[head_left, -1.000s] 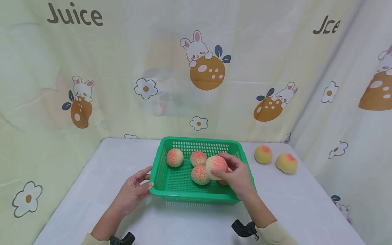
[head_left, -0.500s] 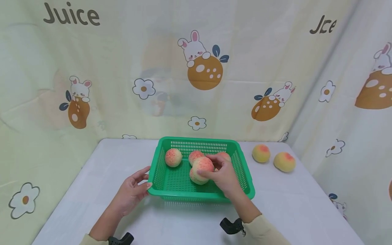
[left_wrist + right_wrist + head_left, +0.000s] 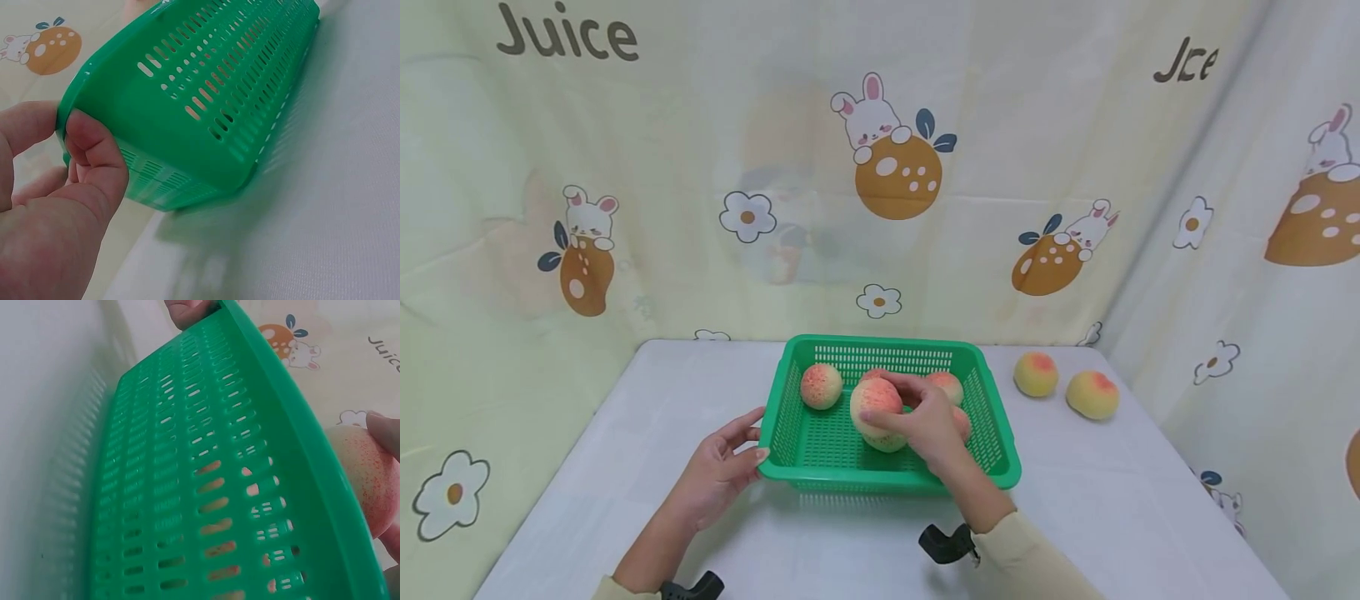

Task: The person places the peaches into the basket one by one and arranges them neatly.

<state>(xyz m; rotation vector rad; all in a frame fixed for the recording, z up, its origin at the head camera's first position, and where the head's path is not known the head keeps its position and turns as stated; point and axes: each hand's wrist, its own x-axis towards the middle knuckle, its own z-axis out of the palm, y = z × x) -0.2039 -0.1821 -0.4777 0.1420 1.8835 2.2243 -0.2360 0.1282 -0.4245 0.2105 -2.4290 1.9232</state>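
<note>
A green plastic basket [image 3: 887,479] stands on the white table with several pink-and-cream peaches in it. At its left front corner my left hand [image 3: 722,471] grips the rim; in the left wrist view the thumb [image 3: 94,147] presses the outer wall. My right hand [image 3: 928,421] holds a peach [image 3: 874,402] between thumb and fingers over the middle of the basket. That held peach overlaps another peach [image 3: 886,442] below it and partly hides one behind [image 3: 872,374]. From the right wrist, the held peach [image 3: 365,478] shows beyond the basket's rim.
Two yellow peaches with red tops, one nearer the basket [image 3: 1036,375] and one farther right [image 3: 1092,395], lie on the table [image 3: 1075,483]. Another peach [image 3: 821,386] sits at the basket's left, and more at its right [image 3: 946,387]. A printed curtain [image 3: 775,283] hangs behind.
My right hand has carried its peach leftward over the basket, uncovering the peaches at the right. The left hand has kept its grip on the rim. The head view has shifted slightly.
</note>
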